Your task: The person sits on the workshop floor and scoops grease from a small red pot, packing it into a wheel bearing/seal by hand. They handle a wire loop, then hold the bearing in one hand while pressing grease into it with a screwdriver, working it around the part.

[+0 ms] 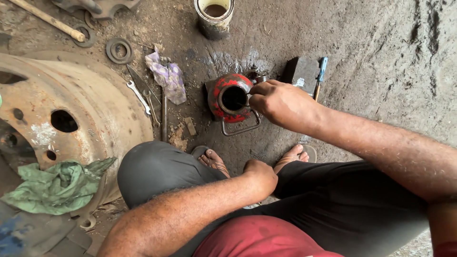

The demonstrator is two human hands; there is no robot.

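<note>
right hand [281,102] grip pinched on thin tool at red jack [232,98] mouth | left hand [259,176] fisted, empty, well apart

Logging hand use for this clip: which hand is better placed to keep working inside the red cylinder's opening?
Right. The right hand is at the red cylinder, fingertips at its open mouth; the left hand rests back between the knees.
</note>
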